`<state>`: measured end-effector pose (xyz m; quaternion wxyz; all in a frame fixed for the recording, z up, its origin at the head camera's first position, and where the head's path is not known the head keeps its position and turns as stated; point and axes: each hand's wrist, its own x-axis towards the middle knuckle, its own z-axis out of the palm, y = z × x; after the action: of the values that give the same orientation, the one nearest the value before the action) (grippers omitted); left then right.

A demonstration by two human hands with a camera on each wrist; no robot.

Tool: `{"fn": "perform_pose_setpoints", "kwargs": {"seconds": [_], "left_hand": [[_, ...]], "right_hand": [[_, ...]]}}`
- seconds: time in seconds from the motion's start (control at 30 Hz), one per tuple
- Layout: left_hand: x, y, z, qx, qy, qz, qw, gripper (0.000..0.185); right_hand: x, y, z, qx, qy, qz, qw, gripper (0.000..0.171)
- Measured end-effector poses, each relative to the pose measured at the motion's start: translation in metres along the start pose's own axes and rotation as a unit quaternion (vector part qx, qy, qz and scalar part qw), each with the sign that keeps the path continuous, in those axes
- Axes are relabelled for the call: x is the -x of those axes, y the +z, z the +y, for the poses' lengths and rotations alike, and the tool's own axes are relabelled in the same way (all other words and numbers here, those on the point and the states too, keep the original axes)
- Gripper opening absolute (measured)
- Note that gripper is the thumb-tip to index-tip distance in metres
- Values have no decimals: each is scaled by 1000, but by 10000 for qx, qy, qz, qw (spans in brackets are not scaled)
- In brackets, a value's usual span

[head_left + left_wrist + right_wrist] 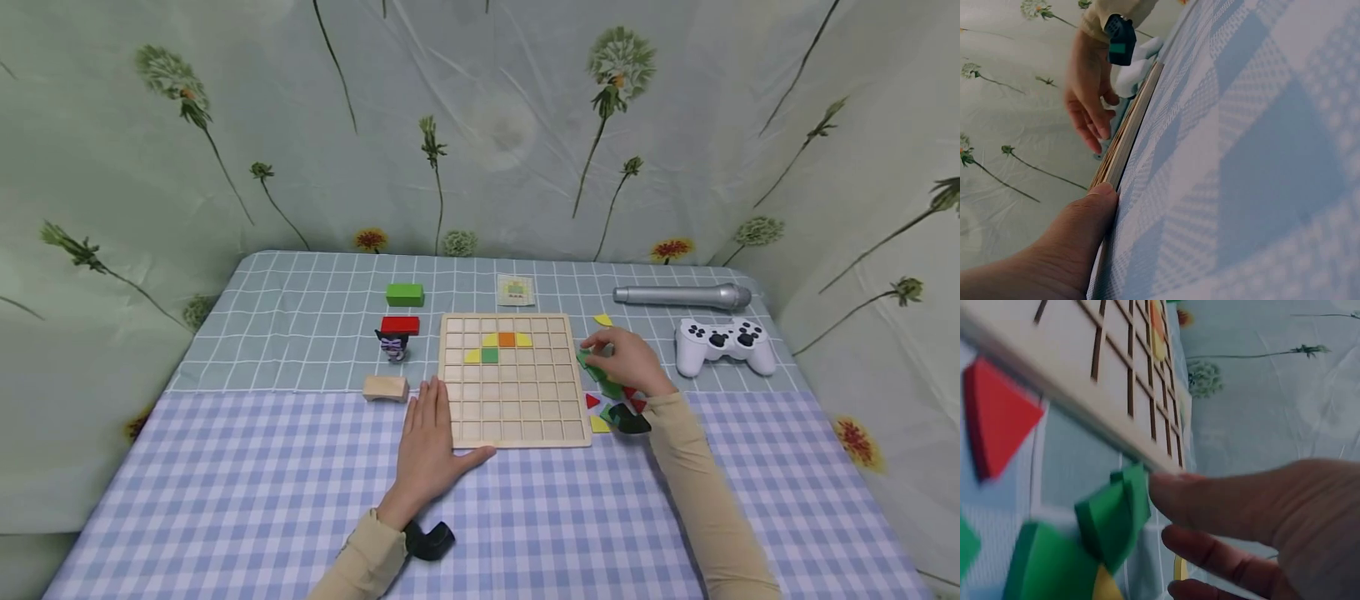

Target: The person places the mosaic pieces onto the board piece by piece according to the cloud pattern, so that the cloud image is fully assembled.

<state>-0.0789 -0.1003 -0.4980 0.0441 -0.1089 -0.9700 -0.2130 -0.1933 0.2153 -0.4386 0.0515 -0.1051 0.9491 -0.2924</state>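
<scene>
A wooden grid board (517,408) lies mid-table with yellow, orange (507,339) and green (490,356) tiles in its upper rows. My left hand (429,446) lies flat at the board's front-left corner, with the thumb (1079,237) against the board's edge (1129,131). My right hand (626,360) rests just right of the board over a pile of loose pieces. Its thumb tip touches a green piece (1116,515), while the other fingers (1210,556) stay apart from it. A red triangle (994,415) and another green piece (1047,565) lie beside the board (1085,356).
Left of the board are a green block (405,293), a red block (400,325), a small figure (393,345) and a wooden block (386,387). A card (515,290) lies behind it. A silver microphone (682,295) and white game controller (723,343) sit at the right.
</scene>
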Motion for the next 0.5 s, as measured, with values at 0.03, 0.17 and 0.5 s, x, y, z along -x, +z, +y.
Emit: {"fn": "perform_pose_setpoints", "kwargs": {"seconds": [0.03,0.17,0.5], "left_hand": [[0,0,0,-1,-10,-14,10000,120],[0,-1,-1,12,-51,-54,10000,120],[-1,0,0,-28,-65,-110,9999,120]], "right_hand": [[0,-1,1,-17,-65,-103,9999,20],[-2,-3,5,60,-258,-413,9988,22],[-15,-6,11,-121,-272,-1053,9940,15]]}}
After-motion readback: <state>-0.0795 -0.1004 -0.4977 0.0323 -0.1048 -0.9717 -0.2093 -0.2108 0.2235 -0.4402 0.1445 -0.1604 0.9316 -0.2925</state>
